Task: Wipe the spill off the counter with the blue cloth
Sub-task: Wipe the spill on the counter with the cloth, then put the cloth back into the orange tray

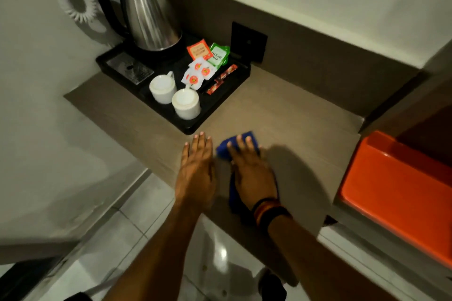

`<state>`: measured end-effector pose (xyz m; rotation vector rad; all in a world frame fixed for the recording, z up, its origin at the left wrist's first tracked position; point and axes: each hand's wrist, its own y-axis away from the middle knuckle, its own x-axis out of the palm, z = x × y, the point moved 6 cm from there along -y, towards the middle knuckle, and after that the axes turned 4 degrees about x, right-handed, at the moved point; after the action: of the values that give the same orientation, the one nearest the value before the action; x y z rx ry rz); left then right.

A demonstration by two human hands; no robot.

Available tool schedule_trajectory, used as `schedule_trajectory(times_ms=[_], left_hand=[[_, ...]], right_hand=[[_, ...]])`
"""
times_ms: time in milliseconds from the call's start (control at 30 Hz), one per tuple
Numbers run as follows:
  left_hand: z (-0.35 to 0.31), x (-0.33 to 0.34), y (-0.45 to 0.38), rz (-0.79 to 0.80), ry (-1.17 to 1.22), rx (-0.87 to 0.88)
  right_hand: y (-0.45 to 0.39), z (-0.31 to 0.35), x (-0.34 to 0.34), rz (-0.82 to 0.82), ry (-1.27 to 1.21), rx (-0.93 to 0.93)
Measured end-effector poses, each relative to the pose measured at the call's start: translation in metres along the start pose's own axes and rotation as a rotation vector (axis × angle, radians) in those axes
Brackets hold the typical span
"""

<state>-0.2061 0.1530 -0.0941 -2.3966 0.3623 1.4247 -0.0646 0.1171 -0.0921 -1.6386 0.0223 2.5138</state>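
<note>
The blue cloth [225,149] lies on the brown counter [281,124] near its front edge. My right hand [252,173] presses flat on top of the cloth, fingers spread, covering most of it; blue shows past the fingertips and under the wrist. My left hand [197,168] rests flat on the bare counter just left of the cloth, fingers together and extended, holding nothing. I cannot make out a spill on the counter surface.
A black tray [193,127] sits at the back left, carrying a steel kettle [149,14], two white cups [162,88], and tea and sugar sachets [203,66]. An orange box [401,190] stands at the right. A dark wall socket [249,40] is on the backsplash.
</note>
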Motion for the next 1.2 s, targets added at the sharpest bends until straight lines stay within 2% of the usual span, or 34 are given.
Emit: schedule_trajectory(times_ms=[67,167,300,433,500,567,667,800,867,933,1000,1133,1200], left_hand=[[-0.005,-0.002,-0.002,0.130,-0.070,-0.041],[-0.020,-0.012,0.003,0.260,-0.137,-0.102],[-0.078,-0.021,0.027,0.163,-0.197,0.109],[-0.144,-0.002,0.025,0.175,-0.181,0.306],[-0.176,0.012,0.015,0.182,-0.149,0.353],[-0.208,0.030,-0.001,0.187,-0.106,0.380],[-0.246,0.064,-0.021,0.233,-0.045,0.387],[-0.272,0.103,-0.044,0.193,-0.057,0.395],[-0.277,0.122,-0.052,0.241,-0.089,0.407],[-0.278,0.136,-0.055,0.279,-0.163,0.435],[-0.277,0.139,-0.059,0.283,-0.166,0.447],[-0.281,0.112,-0.075,0.172,-0.120,0.466],[-0.281,0.088,-0.088,0.154,-0.137,0.473]], right_hand=[[0.046,-0.001,0.000,0.030,-0.023,-0.065],[0.094,-0.017,-0.006,0.045,-0.055,-0.020],[0.128,-0.043,-0.034,0.009,-0.195,0.113],[0.145,-0.100,-0.097,-0.246,-0.426,0.323],[0.140,-0.141,-0.135,-0.374,-0.361,0.376],[0.126,-0.187,-0.166,-0.418,-0.246,0.428],[0.103,-0.251,-0.188,-0.366,-0.144,0.490],[0.073,-0.314,-0.176,-0.262,-0.102,0.538],[0.064,-0.334,-0.147,-0.111,-0.081,0.563],[0.068,-0.347,-0.111,0.122,0.022,0.628],[0.078,-0.351,-0.091,0.239,0.086,0.667],[0.080,-0.336,-0.104,0.175,0.104,0.670],[0.074,-0.312,-0.131,0.120,0.026,0.678]])
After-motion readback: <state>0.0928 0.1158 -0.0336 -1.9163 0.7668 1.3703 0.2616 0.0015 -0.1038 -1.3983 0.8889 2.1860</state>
